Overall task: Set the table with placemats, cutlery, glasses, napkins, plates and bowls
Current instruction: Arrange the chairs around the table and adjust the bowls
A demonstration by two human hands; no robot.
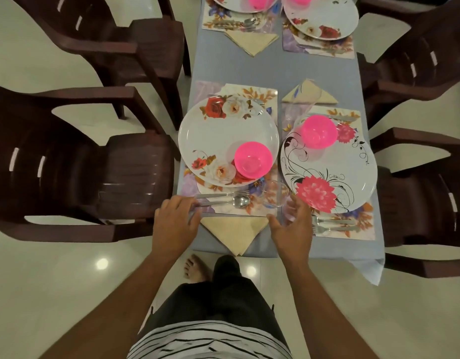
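While the left hand (176, 218) steadies the placemat (252, 206) edge, the relaxed right hand (292, 224) releases a glass (275, 195) beside the napkin (235, 231).

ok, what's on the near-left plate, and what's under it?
On the rose-patterned plate sits one pink bowl, near its right front edge; the bowl looks empty. Under the plate lies a floral placemat, visible only around the rim; the rest is covered.
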